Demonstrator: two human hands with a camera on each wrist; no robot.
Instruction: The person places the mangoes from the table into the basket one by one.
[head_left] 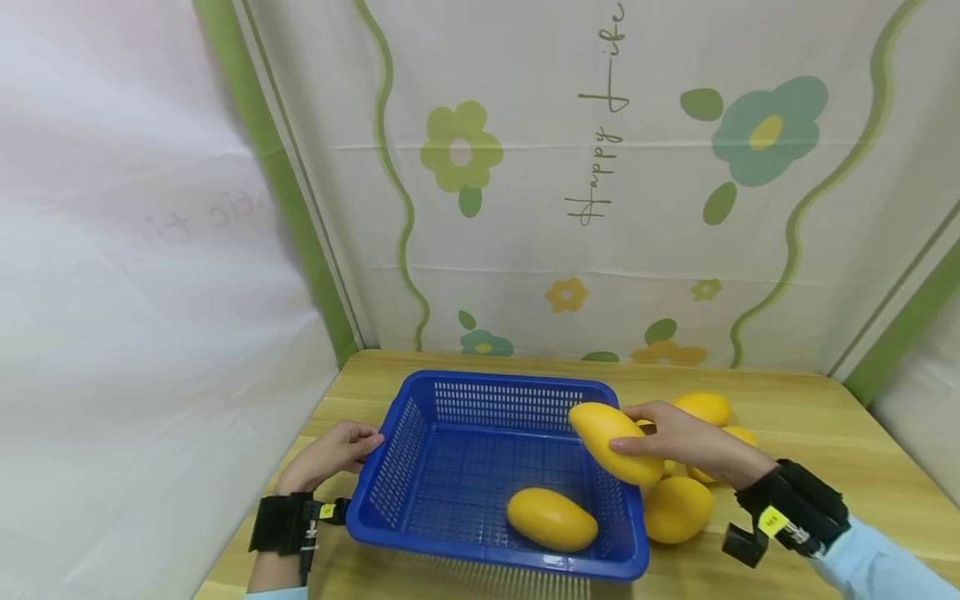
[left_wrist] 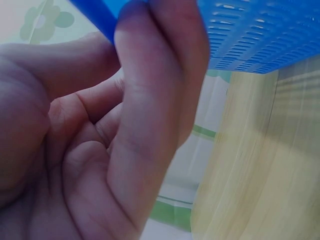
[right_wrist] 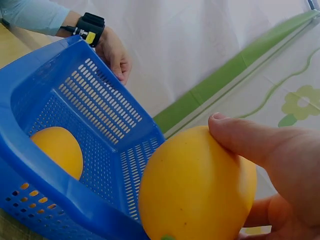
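Note:
My right hand [head_left: 693, 440] grips a yellow mango [head_left: 611, 442] over the right rim of a blue plastic basket [head_left: 487, 557]. In the right wrist view the thumb lies across the top of the held mango [right_wrist: 192, 185], with fingers behind it. A second mango [head_left: 552, 520] lies inside the basket, near its front right corner. At the opposite side, my left hand [head_left: 333, 454] pinches the basket's left rim between thumb and fingers; the left wrist view shows the curled fingers [left_wrist: 145, 100] against the blue edge.
Several more mangoes [head_left: 678, 510] lie on the wooden table [head_left: 795, 433] just right of the basket, partly behind the right hand. A white curtain [head_left: 517, 242] with printed flowers hangs behind the table, and another white sheet [head_left: 150, 333] hangs along the left.

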